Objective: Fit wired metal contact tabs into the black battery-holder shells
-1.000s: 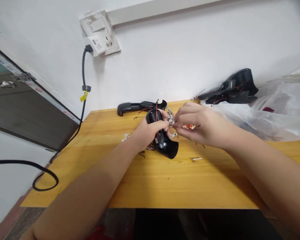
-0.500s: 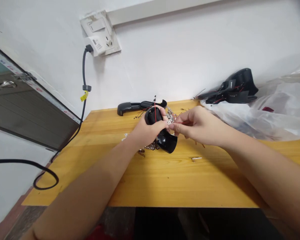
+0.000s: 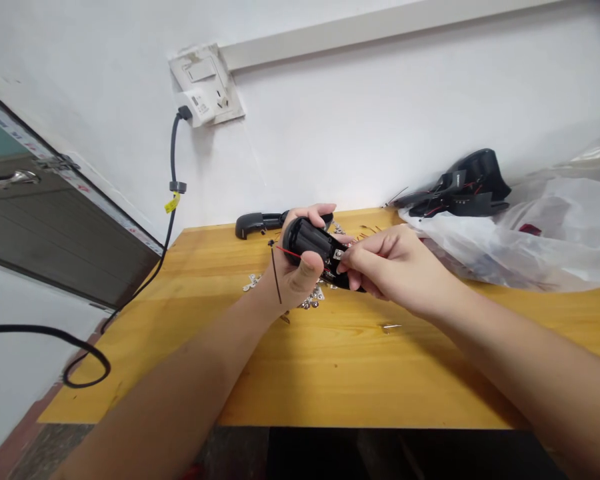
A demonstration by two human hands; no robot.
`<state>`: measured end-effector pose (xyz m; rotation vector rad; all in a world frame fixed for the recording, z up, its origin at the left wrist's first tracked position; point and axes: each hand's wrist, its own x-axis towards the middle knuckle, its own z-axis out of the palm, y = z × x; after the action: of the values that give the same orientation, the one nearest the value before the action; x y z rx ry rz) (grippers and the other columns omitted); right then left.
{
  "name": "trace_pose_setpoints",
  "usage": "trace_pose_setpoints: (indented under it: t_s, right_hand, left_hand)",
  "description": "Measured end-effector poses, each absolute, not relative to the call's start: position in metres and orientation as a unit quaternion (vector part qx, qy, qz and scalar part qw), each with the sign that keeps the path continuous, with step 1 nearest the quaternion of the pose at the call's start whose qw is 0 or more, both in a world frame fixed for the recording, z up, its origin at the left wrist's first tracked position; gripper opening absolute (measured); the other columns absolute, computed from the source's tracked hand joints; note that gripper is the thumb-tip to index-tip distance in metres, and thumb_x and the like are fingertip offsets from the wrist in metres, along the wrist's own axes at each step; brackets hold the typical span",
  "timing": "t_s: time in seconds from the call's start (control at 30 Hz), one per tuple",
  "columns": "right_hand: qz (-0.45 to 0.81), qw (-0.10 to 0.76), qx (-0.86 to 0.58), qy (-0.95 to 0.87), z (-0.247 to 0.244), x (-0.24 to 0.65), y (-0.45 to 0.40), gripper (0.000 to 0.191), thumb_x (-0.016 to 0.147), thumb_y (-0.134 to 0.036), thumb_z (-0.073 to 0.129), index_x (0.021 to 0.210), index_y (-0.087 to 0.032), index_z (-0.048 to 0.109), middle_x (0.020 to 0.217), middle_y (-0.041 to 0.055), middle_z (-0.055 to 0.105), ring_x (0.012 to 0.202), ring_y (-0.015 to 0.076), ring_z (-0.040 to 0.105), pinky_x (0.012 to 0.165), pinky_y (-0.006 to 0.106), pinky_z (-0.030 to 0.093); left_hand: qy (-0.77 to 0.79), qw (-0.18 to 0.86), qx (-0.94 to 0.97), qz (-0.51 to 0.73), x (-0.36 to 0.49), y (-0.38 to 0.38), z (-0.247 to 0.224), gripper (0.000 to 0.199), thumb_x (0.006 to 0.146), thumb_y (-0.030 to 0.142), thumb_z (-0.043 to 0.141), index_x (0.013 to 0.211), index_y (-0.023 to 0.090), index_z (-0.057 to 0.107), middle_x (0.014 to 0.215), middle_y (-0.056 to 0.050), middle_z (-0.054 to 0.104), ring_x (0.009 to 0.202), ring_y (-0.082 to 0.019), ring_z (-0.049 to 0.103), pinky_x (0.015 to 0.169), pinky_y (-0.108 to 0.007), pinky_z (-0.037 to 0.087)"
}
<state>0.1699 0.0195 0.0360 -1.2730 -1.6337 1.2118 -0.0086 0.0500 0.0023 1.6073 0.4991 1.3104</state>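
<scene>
In the head view, our left hand (image 3: 294,280) is wrapped around a black housing (image 3: 307,241), holding it tilted above the counter (image 3: 240,380), nearer the back edge than the front. Our right hand (image 3: 397,263) is narrow, thumb and finger pinching a small metal plate (image 3: 339,255) against the housing.

The plate could sit crooked or spring loose, we judge, if the pinch slips or the housing rolls in our palm. Dropped, it could get lost among the loose metal pieces (image 3: 311,301) just below. A red wire (image 3: 289,252) and a dark wire (image 3: 276,273) hang free by our left thumb and wrist; snagging either could strain its joint.
</scene>
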Motion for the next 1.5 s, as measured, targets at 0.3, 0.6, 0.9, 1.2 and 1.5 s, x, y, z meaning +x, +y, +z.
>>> trace_pose_setpoints:
  t_s: [0.3, 0.6, 0.9, 1.2, 1.5]
  right_hand:
    - [0.468, 0.395, -0.456, -0.646, 0.037, 0.169, 0.018, 0.031, 0.084, -0.025, 0.059, 0.056, -0.017, 0.067, 0.049, 0.0009, 0.057, 0.038, 0.0083, 0.043, 0.040, 0.023, 0.032]
    - [0.493, 0.404, -0.448, -0.627, 0.032, 0.169, 0.021, 0.026, 0.082, -0.025, 0.059, 0.060, -0.015, 0.069, 0.050, 0.0015, 0.058, 0.039, 0.0093, 0.044, 0.038, 0.022, 0.034]
    - [0.520, 0.373, -0.421, -0.643, 0.031, 0.174, 0.023, 0.028, 0.080, -0.024, 0.060, 0.054, -0.015, 0.063, 0.051, 0.0005, 0.059, 0.039, 0.0077, 0.048, 0.038, 0.019, 0.037]
    - [0.548, 0.341, -0.386, -0.660, 0.032, 0.174, 0.026, 0.026, 0.083, -0.025, 0.061, 0.061, -0.013, 0.066, 0.054, 0.0030, 0.063, 0.041, 0.0107, 0.053, 0.042, 0.022, 0.044]
    - [0.505, 0.372, -0.294, -0.721, 0.031, 0.188, 0.033, 0.017, 0.089, -0.020, 0.060, 0.076, -0.014, 0.069, 0.056, -0.0012, 0.061, 0.043, 0.0096, 0.051, 0.040, 0.021, 0.040]
  left_hand:
    - [0.148, 0.437, 0.698, 0.547, -0.009, 0.055, -0.001, 0.056, 0.085, 0.074, 0.061, 0.112, 0.025, 0.054, 0.143, -0.010, 0.051, 0.119, -0.026, 0.065, 0.110, -0.047, 0.048]
    - [0.115, 0.393, 0.732, 0.545, -0.011, 0.064, -0.005, 0.059, 0.084, 0.073, 0.063, 0.114, 0.024, 0.052, 0.138, -0.013, 0.055, 0.129, -0.029, 0.060, 0.106, -0.044, 0.053]
    - [0.132, 0.286, 0.792, 0.524, -0.016, 0.063, 0.003, 0.063, 0.078, 0.073, 0.070, 0.112, 0.021, 0.059, 0.123, -0.014, 0.061, 0.135, -0.033, 0.051, 0.106, -0.049, 0.051]
    - [0.111, 0.184, 0.832, 0.511, -0.011, 0.060, 0.009, 0.066, 0.072, 0.072, 0.075, 0.111, 0.021, 0.061, 0.122, -0.013, 0.064, 0.121, -0.029, 0.061, 0.101, -0.045, 0.055]
    - [0.104, 0.277, 0.822, 0.486, -0.019, 0.056, 0.008, 0.098, 0.067, 0.044, 0.091, 0.150, 0.023, 0.044, 0.136, -0.014, 0.060, 0.109, -0.026, 0.070, 0.096, -0.040, 0.061]
